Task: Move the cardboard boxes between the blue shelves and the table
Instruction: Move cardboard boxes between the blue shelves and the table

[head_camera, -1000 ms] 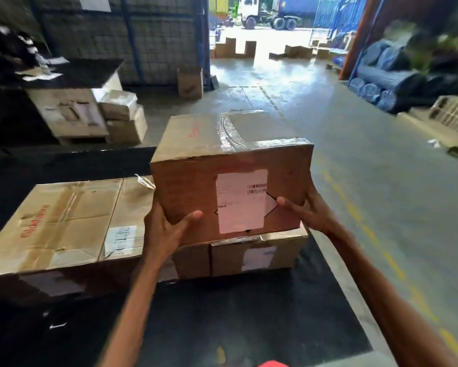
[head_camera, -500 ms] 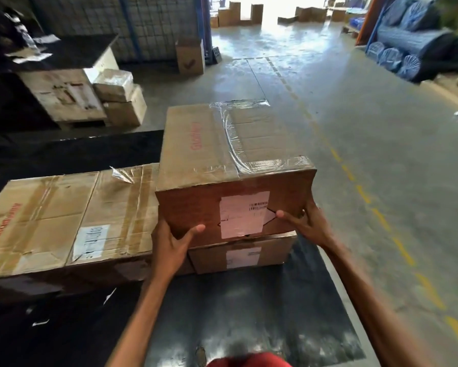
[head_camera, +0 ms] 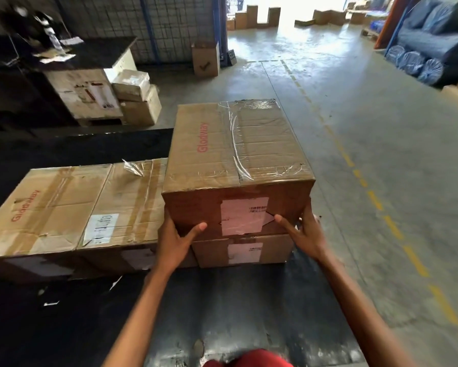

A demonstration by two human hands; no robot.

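A brown cardboard box [head_camera: 233, 154] with red "Glodway" lettering, clear tape and a white label sits on top of a lower box [head_camera: 245, 251] on the black table [head_camera: 222, 313]. My left hand [head_camera: 176, 241] grips its lower left corner, thumb across the front face. My right hand [head_camera: 303, 234] grips the lower right corner, thumb pointing at the label. A long flat box [head_camera: 71, 207] lies to the left, touching the stack.
More boxes [head_camera: 132, 99] stand piled by a dark desk [head_camera: 63, 54] at the back left. A single box [head_camera: 206, 59] stands by a blue post. Grey rolls [head_camera: 418, 62] lie at the right. A dashed yellow line [head_camera: 376, 200] runs along the concrete floor.
The held box has come lower and now rests close on the box beneath. My view has tilted downward; both hands keep their grip on the lower corners.
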